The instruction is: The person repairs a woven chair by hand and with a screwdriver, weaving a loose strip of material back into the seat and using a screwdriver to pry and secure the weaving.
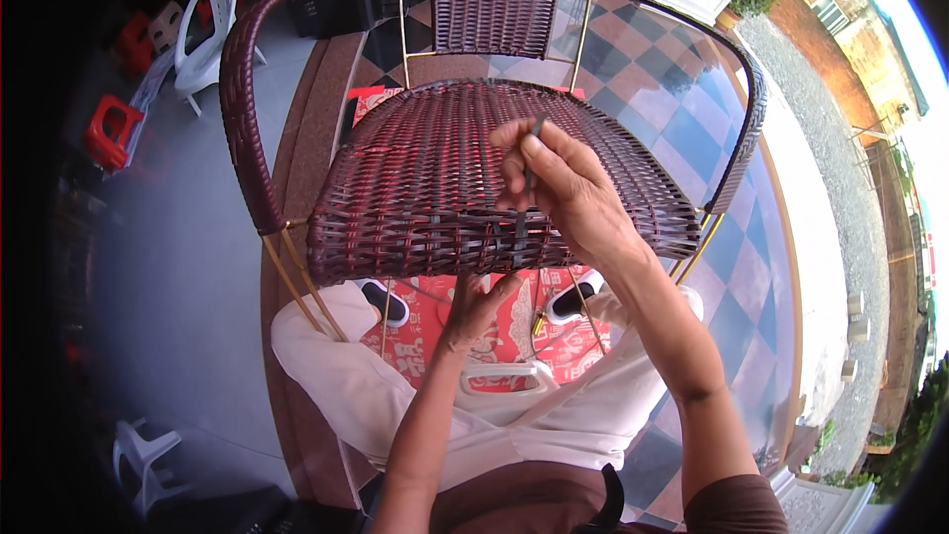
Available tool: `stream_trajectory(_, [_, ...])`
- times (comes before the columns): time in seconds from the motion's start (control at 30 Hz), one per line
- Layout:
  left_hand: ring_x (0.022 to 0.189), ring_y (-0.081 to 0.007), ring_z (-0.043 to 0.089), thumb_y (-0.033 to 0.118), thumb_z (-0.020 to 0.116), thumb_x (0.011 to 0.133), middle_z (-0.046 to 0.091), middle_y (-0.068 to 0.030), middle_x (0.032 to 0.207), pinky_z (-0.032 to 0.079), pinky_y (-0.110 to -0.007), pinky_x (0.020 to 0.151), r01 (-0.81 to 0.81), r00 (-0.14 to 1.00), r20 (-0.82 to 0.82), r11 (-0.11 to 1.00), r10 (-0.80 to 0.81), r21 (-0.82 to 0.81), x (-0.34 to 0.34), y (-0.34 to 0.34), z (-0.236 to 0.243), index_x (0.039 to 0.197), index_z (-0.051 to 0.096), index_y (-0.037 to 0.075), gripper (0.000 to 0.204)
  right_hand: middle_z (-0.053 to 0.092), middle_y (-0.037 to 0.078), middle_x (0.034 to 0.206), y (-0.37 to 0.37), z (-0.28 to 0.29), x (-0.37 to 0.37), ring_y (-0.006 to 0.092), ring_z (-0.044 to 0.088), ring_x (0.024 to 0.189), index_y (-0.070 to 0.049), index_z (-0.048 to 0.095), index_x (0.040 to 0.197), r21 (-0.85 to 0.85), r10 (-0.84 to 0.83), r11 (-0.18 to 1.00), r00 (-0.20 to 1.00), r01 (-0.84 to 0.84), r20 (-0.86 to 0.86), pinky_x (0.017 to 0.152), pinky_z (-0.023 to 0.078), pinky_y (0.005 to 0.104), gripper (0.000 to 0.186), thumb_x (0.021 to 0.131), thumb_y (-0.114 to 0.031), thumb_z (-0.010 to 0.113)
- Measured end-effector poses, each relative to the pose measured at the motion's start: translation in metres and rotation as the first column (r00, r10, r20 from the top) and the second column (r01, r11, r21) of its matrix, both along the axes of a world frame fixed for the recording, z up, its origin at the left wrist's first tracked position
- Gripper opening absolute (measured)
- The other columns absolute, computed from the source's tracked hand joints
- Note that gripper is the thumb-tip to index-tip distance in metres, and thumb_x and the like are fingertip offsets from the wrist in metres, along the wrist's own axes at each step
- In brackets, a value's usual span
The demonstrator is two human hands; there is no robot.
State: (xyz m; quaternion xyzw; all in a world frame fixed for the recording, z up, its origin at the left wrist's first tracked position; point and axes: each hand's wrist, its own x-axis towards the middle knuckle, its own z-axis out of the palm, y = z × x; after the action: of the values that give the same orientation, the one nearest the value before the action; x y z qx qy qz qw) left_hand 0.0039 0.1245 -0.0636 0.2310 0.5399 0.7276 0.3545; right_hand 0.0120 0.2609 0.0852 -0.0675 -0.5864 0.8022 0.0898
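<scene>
A dark brown woven wicker armchair (425, 158) stands before me, its seat front facing me. Above the front part of the seat, my right hand (568, 183) is closed, pinching a thin dark weaving strip (528, 178) between thumb and fingers. The strip hangs down to the front edge, where a dark piece passes over the weave. My left hand (477, 309) reaches up beneath that edge with its thumb apart. Its other fingers are mostly hidden by the seat, so I cannot see whether they hold anything.
A red patterned mat (410, 336) lies under the chair, with a yellow-handled tool (539, 324) on it. Between my legs is a white stool edge (509, 373). A white plastic chair (210, 30) and a red stool (114, 131) stand at left. Checkered tiles (727, 277) spread right.
</scene>
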Motion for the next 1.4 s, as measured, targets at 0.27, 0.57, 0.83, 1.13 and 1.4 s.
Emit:
stream_trajectory(0.27, [0.104,-0.0171,0.049,0.022,0.063,0.082,0.052,-0.0067,0.115,0.036,-0.034,0.092,-0.125,0.987,-0.077,0.981,0.138,0.15,0.011,0.013,-0.014,0.119,0.047,0.002,0.045,0.038,-0.001,0.052,0.005,-0.012,0.012,0.0075,0.035,0.045,-0.005,0.05,0.062,-0.149,0.014,0.989,0.999,-0.009,0.033,0.049,0.041,0.0237,0.038,0.093,-0.026,0.045])
stream_trajectory(0.57, [0.113,-0.0159,0.043,0.019,0.058,0.085,0.044,-0.0076,0.123,0.034,-0.031,0.095,-0.278,0.958,0.085,0.96,0.274,0.038,0.018,0.026,-0.031,0.124,0.039,0.001,0.047,0.029,-0.006,0.045,-0.039,0.008,0.009,0.0053,0.023,0.038,-0.013,0.033,0.051,-0.275,-0.084,0.955,0.99,0.111,0.11,0.037,0.018,0.0228,0.04,0.088,-0.016,0.048])
stream_trajectory(0.83, [0.107,-0.0152,0.048,0.008,0.059,0.081,0.049,-0.0055,0.117,0.038,-0.031,0.092,-0.233,0.972,-0.004,0.971,0.233,-0.058,0.029,0.012,-0.035,0.122,0.043,0.003,0.044,0.04,-0.003,0.046,0.001,0.013,0.015,0.005,0.032,0.039,-0.008,0.045,0.051,-0.246,0.082,0.969,0.978,-0.033,0.192,0.038,0.023,0.0212,0.04,0.09,-0.02,0.047])
stream_trajectory(1.13, [0.104,-0.0155,0.049,0.014,0.066,0.079,0.051,-0.0049,0.115,0.038,-0.033,0.092,-0.199,0.977,0.112,0.966,0.182,0.166,0.028,-0.002,-0.02,0.123,0.04,0.001,0.053,0.056,0.005,0.06,0.029,-0.024,0.032,0.0136,0.059,0.056,0.003,0.059,0.075,-0.285,-0.04,0.954,0.984,0.09,0.176,0.056,0.049,0.0227,0.04,0.094,-0.028,0.043])
stream_trajectory(1.4, [0.08,-0.026,0.063,0.005,0.065,0.077,0.063,-0.0182,0.091,0.05,-0.031,0.068,0.092,0.864,-0.424,0.913,-0.271,-0.397,0.004,-0.064,0.084,0.103,0.059,-0.004,0.028,0.053,0.004,0.057,0.029,-0.028,0.033,0.0123,0.058,0.051,0.003,0.058,0.076,-0.258,-0.121,0.95,0.97,0.175,0.212,0.058,0.054,0.0252,0.04,0.095,-0.029,0.042])
